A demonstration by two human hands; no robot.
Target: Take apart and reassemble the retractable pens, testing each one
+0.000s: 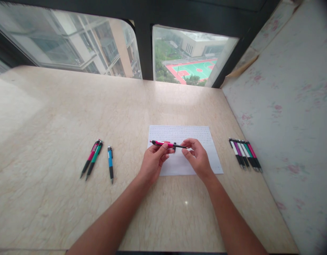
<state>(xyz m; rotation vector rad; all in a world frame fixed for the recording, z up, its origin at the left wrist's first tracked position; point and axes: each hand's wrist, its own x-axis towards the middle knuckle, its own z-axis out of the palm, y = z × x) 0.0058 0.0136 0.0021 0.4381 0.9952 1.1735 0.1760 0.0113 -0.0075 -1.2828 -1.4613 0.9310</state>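
Note:
My left hand (153, 161) is closed around the pink barrel of a pen (163, 143), held level above a sheet of paper. From the barrel's right end sticks a thin dark refill (181, 146). A short black piece (175, 147), perhaps the pen's grip, stands crosswise at my left fingertips. My right hand (197, 157) has its thumb and index finger pinched at the refill's far end. Rows of handwriting cover the upper part of the paper (190, 166), which lies flat beneath both hands.
To the left on the marble-look surface (59, 212) lie a pink pen (90, 156), a green pen (95, 159) and a blue pen (110, 163). A row of several pens (244, 154) lies at the right, beside the floral wall (291, 141). Windows stand behind.

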